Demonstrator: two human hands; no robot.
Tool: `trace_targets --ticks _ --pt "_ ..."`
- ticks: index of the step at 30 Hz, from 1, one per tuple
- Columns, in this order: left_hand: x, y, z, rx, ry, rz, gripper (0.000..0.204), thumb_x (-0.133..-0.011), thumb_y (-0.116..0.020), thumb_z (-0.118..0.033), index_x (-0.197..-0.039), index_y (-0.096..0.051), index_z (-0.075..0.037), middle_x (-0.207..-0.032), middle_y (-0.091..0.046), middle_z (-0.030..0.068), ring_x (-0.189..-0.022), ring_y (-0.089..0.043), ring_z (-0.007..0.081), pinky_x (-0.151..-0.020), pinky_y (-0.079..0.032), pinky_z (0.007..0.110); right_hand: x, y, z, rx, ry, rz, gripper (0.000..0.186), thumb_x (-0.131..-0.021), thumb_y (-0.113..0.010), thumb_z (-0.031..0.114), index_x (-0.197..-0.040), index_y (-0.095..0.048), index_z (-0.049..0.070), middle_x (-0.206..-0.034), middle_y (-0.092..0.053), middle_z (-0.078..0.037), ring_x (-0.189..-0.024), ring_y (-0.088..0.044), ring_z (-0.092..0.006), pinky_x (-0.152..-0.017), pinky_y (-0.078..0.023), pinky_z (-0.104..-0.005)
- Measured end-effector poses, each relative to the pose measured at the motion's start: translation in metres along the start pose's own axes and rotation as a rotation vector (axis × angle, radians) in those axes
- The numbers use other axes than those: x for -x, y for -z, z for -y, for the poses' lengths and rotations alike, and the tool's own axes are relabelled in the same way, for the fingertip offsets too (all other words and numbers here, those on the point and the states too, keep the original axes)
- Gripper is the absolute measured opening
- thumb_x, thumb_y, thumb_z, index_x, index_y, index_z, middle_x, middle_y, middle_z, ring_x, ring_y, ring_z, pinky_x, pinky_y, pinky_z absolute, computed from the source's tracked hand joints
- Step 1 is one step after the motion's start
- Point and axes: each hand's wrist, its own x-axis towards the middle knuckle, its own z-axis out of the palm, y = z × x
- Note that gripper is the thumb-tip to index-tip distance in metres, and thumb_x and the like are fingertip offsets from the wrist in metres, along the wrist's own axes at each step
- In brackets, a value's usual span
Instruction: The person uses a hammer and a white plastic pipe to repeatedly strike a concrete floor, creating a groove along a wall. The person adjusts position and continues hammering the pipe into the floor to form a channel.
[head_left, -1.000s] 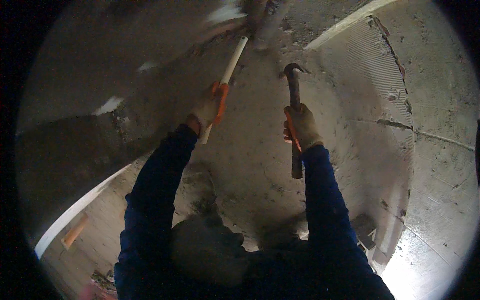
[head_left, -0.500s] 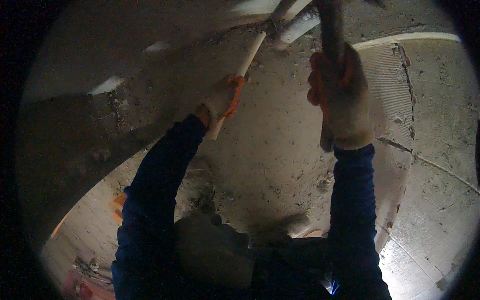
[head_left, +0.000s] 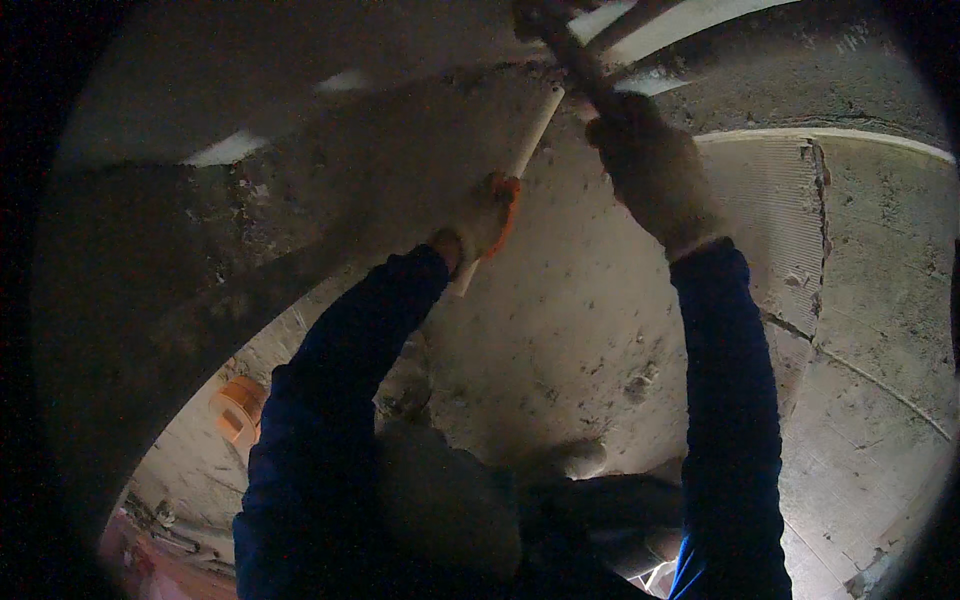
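My left hand (head_left: pixel 485 220), in a pale work glove with an orange palm, is closed around a slim whitish pipe (head_left: pixel 537 133). The pipe slants up and to the right, its upper end close to the foot of the wall; a short piece shows below the hand. My right hand (head_left: pixel 655 175), also gloved, grips the handle of a dark hammer (head_left: pixel 578 62). The hammer slopes up and left, its blurred head near the top edge, above the pipe's upper end and apart from it.
Rough, dusty concrete floor (head_left: pixel 570 310) lies below my hands. A dark wall (head_left: pixel 330 190) curves along the left. Ridged mortar and grey slabs (head_left: pixel 880 260) are on the right. An orange object (head_left: pixel 238 408) sits by my left arm, with pinkish material (head_left: pixel 150 560) lower left.
The hammer has swung from upright to leaning left, its head now in view over the pipe. My right hand moved slightly left. In the picture, my left hand and the pipe sit slightly lower and further right.
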Motion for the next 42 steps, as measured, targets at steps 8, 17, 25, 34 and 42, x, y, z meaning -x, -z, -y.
trace_targets --ticks 8,17,25,34,42 --pt "0.015 -0.054 0.0 -0.593 -0.093 -0.396 0.033 -0.101 -0.043 -0.041 -0.107 -0.056 -0.012 -0.094 -0.059 0.0042 -0.08 -0.055 0.0145 -0.064 -0.047 0.032 0.003 -0.023 -0.015 -0.007 -0.278 0.013 0.028 -0.095 -0.058 0.035 -0.108 -0.055 0.01 -0.069 -0.059 -0.01 -0.061 -0.065 -0.022 -0.052 -0.051 -0.0369" --pt "0.018 -0.072 0.0 -0.686 -0.023 -0.498 0.038 -0.101 -0.041 -0.047 -0.1 -0.059 -0.013 -0.082 -0.058 0.0007 -0.069 -0.054 0.014 -0.06 -0.045 0.03 0.018 0.019 0.017 -0.419 -0.435 -0.182 0.026 -0.094 -0.059 0.036 -0.105 -0.054 0.012 -0.074 -0.064 -0.008 -0.06 -0.065 -0.0179 -0.05 -0.051 -0.0358" --pt "-0.001 -0.038 -0.003 -0.989 -0.13 -0.446 0.04 -0.102 -0.039 -0.051 -0.099 -0.061 -0.018 -0.072 -0.055 -0.0036 -0.06 -0.051 0.0126 -0.053 -0.041 0.029 -0.01 -0.02 -0.021 0.037 -0.435 0.276 0.033 -0.096 -0.055 0.037 -0.108 -0.053 0.007 -0.074 -0.066 -0.014 -0.065 -0.068 -0.0284 -0.057 -0.054 -0.04" --pt "-0.003 -0.003 0.009 -0.751 -0.146 -0.288 0.036 -0.098 -0.043 -0.059 -0.106 -0.064 -0.031 -0.06 -0.05 -0.0099 -0.045 -0.046 0.0082 -0.037 -0.033 0.028 0.015 -0.01 -0.012 -0.115 -0.152 -0.291 0.026 -0.095 -0.056 0.03 -0.105 -0.056 0.006 -0.083 -0.068 -0.019 -0.077 -0.069 -0.0383 -0.064 -0.054 -0.0462" --pt "0.01 -0.052 0.02 -0.722 -0.169 -0.461 0.039 -0.096 -0.041 -0.065 -0.089 -0.059 -0.031 -0.054 -0.046 -0.0094 -0.037 -0.038 0.0099 -0.035 -0.03 0.028 0.003 -0.019 -0.035 0.078 -0.343 0.22 0.033 -0.096 -0.053 0.036 -0.111 -0.055 0.007 -0.095 -0.069 -0.023 -0.09 -0.066 -0.0457 -0.077 -0.052 -0.0542"
